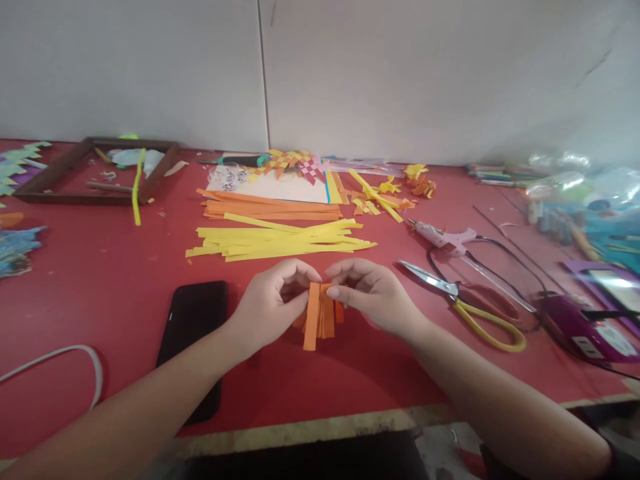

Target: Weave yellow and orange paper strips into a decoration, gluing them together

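Note:
Between both hands, just above the red tabletop, hangs a small bunch of orange paper strips (313,320), their loose ends pointing down towards me. My left hand (273,297) pinches the strips' upper left edge between thumb and fingers. From the other side, my right hand (373,293) has its thumb on the front of the bunch and its fingers curled behind. Beyond the hands lie a pile of yellow paper strips (280,240) and, behind it, a stack of orange paper strips (270,208).
Left of my hands lies a black phone (195,320). Scissors (460,300) and a pink glue gun (445,239) with its cord are at the right, near a purple power strip (590,327). A brown wooden frame (55,199) sits back left; woven paper pieces (290,161) lie by the wall.

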{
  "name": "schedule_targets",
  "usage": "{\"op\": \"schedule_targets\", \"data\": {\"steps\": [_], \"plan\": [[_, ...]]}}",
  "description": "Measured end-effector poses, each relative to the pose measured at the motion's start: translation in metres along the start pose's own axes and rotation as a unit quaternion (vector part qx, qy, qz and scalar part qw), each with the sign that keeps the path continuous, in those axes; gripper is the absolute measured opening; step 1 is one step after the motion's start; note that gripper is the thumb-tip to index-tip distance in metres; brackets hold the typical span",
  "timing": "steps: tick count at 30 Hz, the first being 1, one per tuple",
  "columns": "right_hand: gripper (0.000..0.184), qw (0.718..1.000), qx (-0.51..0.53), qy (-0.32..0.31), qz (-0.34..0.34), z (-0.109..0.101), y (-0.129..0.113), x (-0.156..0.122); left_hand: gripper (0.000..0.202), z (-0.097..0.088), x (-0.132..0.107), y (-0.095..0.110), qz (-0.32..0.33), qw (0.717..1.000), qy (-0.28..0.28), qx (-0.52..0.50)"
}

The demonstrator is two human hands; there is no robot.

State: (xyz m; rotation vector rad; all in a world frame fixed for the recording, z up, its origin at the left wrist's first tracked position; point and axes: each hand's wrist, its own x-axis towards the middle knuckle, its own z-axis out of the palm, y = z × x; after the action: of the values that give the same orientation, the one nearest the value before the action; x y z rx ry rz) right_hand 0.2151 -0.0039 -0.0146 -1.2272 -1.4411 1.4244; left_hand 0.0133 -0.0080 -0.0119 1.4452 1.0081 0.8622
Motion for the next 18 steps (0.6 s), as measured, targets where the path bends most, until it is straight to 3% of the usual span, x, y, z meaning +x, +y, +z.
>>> {"op": "schedule_targets", "data": {"steps": [5,13,18], "plan": [[0.030,1.000,-0.023,0.012,-0.008,0.0002,0.0007,-0.0004,0.013,-0.0001,0.0003,-0.0017,-0.002,1.000,0.008,-0.019],[0.023,0.998,0.028,0.027,-0.047,0.0000,0.0000,0.0001,0.017,-0.0010,0.0020,-0.0023,-0.021,0.999,0.041,-0.002],[0.024,0.998,0.050,0.018,-0.040,-0.0007,0.0023,0.0010,0.015,-0.0012,0.0025,-0.0015,-0.005,0.999,0.033,-0.008]]}}
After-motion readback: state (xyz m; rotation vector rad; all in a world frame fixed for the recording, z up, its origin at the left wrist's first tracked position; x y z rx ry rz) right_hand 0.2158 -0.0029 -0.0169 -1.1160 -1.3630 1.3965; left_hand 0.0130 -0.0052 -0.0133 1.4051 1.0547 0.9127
